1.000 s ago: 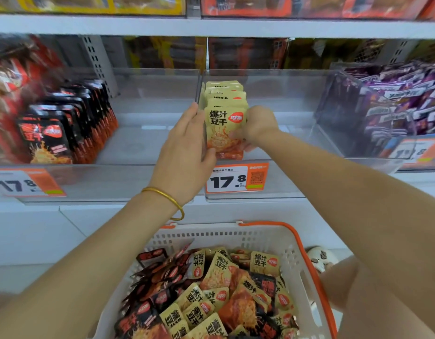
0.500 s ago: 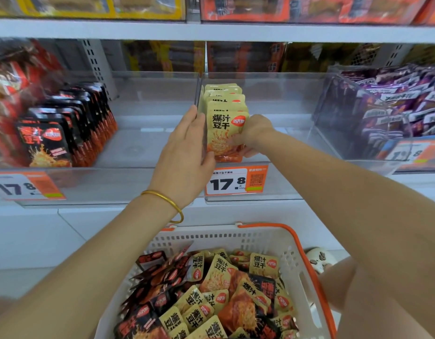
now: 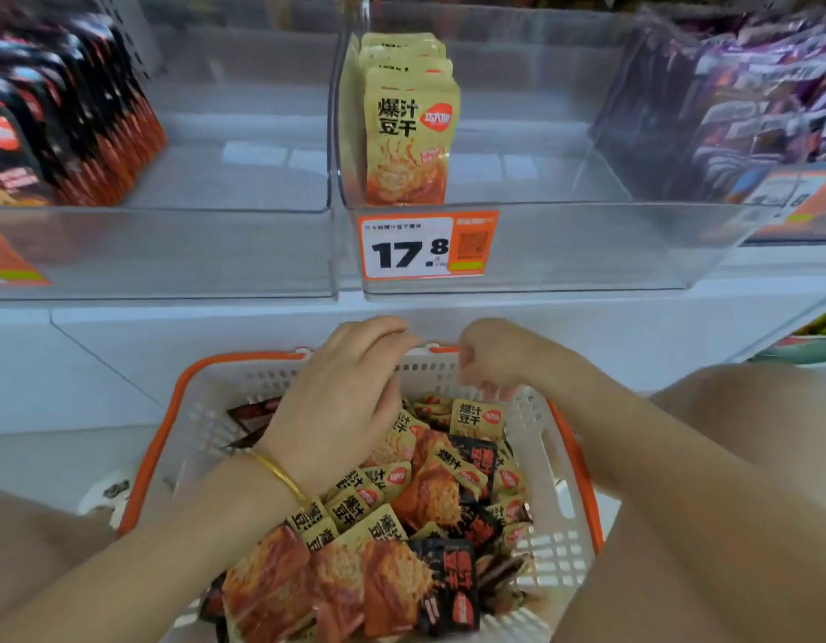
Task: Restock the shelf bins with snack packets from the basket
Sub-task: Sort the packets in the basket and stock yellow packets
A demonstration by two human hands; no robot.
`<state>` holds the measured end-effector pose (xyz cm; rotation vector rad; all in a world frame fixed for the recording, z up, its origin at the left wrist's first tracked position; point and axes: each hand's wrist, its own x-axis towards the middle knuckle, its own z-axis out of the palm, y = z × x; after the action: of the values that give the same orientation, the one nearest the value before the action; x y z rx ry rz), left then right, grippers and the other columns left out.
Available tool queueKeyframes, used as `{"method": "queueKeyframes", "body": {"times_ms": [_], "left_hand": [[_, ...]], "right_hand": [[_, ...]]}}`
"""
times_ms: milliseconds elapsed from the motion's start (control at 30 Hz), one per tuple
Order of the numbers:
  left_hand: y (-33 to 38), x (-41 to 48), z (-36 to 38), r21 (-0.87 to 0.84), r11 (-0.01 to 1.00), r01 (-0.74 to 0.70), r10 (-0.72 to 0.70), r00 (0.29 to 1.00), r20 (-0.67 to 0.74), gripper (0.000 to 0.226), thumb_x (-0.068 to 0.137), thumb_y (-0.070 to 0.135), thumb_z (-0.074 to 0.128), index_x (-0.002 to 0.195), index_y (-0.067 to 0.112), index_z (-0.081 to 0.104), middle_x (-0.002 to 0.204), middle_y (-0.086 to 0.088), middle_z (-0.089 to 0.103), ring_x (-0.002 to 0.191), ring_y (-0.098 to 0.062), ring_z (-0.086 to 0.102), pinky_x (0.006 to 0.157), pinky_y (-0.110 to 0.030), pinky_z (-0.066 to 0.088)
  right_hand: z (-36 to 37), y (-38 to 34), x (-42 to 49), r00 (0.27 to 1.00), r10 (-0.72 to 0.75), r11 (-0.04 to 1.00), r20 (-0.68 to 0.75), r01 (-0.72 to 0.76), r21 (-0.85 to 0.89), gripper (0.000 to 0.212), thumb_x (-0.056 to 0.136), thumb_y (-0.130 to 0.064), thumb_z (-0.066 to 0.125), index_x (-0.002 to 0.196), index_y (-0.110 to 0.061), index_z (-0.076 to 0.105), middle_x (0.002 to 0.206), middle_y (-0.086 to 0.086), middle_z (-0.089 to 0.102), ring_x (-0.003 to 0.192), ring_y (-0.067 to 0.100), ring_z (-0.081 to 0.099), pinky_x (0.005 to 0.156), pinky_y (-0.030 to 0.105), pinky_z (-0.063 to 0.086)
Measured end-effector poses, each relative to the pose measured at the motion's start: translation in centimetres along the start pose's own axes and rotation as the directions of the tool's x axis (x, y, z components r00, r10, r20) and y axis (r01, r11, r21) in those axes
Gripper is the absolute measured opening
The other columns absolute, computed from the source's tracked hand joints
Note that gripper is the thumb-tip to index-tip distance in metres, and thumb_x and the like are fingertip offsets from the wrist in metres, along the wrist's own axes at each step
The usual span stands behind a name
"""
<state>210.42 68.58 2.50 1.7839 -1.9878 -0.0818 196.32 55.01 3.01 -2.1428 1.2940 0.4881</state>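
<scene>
Packets (image 3: pixel 420 498): yellow and black pouches, heaped in basket (image 3: pixel 206 401); yellow row (image 3: pixel 411 132) upright in bin (image 3: pixel 587 252). Left hand (image 3: pixel 336 406) over heap, fingers bent, grip unclear. Right hand (image 3: pixel 490 359): fingers curled, holding nothing

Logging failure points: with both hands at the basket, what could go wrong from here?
1. The white plastic basket with an orange rim holds yellow packets and black packets mixed together; the left hand above them could lift a black one by mistake.
2. The upright row of yellow packets stands against the clear plastic bin's left wall with bare floor to its right; pushing more in could tip it sideways.
</scene>
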Motion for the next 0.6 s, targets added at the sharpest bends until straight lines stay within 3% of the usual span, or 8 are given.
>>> {"method": "queueKeyframes", "body": {"times_ms": [133, 233, 300, 400, 467, 600], "left_hand": [[-1.0, -0.2, 1.4, -0.014, 0.997, 0.078, -0.076, 0.992, 0.099, 0.036, 0.087, 0.005, 0.058, 0.123, 0.009, 0.059, 0.131, -0.006, 0.053, 0.121, -0.023, 0.046, 0.102, -0.028, 0.030], [-1.6, -0.4, 1.7, -0.007, 0.996, 0.085, -0.084, 0.988, 0.130, 0.034, 0.090, 0.009, 0.055, 0.124, 0.010, 0.058, 0.133, -0.006, 0.050, 0.122, -0.022, 0.045, 0.104, -0.028, 0.029], [-1.8, -0.5, 1.9, -0.014, 0.996, 0.091, -0.087, 0.985, 0.147, 0.034, 0.092, 0.011, 0.052, 0.126, 0.010, 0.057, 0.136, -0.005, 0.048, 0.123, -0.021, 0.043, 0.105, -0.028, 0.029], [-2.1, -0.3, 2.2, -0.042, 0.993, 0.107, -0.099, 0.982, 0.162, 0.035, 0.093, 0.013, 0.050, 0.128, 0.012, 0.054, 0.138, -0.001, 0.045, 0.126, -0.017, 0.039, 0.107, -0.024, 0.025], [-2.1, -0.1, 2.4, -0.054, 0.991, 0.124, -0.113, 0.979, 0.171, 0.036, 0.094, 0.015, 0.049, 0.130, 0.014, 0.052, 0.138, 0.001, 0.044, 0.126, -0.014, 0.038, 0.107, -0.022, 0.025], [-2.3, 0.1, 2.6, -0.059, 0.982, 0.180, -0.161, 0.958, 0.236, 0.040, 0.095, 0.023, 0.049, 0.134, 0.018, 0.046, 0.136, 0.003, 0.044, 0.124, -0.012, 0.039, 0.104, -0.021, 0.029]], "right_hand": [[5.2, 5.0, 6.9, 0.997, 0.075, 0.985, -0.021, -0.077, -0.152, 0.027, 0.086, -0.017, 0.060, 0.113, -0.013, 0.063, 0.101, 0.007, 0.064, 0.100, 0.027, 0.062, 0.077, 0.032, 0.049], [9.1, 7.1, 9.2, 0.988, 0.135, 0.932, 0.069, -0.103, -0.347, 0.024, 0.087, -0.003, 0.054, 0.109, -0.006, 0.062, 0.082, 0.006, 0.054, 0.084, 0.025, 0.051, 0.094, 0.046, 0.047], [10.6, 7.8, 9.7, 0.987, 0.147, 0.911, 0.063, -0.110, -0.398, 0.010, 0.087, 0.001, 0.051, 0.090, -0.004, 0.058, 0.070, 0.004, 0.045, 0.076, 0.024, 0.049, 0.100, 0.050, 0.043], [10.6, 7.9, 9.4, 0.993, 0.070, 0.930, -0.094, -0.099, -0.354, 0.014, 0.089, -0.002, 0.049, 0.090, -0.006, 0.062, 0.085, 0.008, 0.062, 0.085, 0.027, 0.061, 0.082, 0.039, 0.053], [9.2, 7.3, 8.9, 0.989, 0.005, 0.949, -0.151, -0.053, -0.311, 0.015, 0.092, -0.007, 0.048, 0.082, -0.016, 0.055, 0.083, 0.003, 0.059, 0.080, 0.022, 0.057, 0.078, 0.036, 0.051], [5.6, 3.9, 6.2, 0.977, -0.201, 0.907, -0.068, 0.159, -0.391, 0.010, 0.088, -0.013, 0.053, 0.085, -0.019, 0.046, 0.085, 0.001, 0.052, 0.077, 0.019, 0.048, 0.070, 0.033, 0.047]]}}
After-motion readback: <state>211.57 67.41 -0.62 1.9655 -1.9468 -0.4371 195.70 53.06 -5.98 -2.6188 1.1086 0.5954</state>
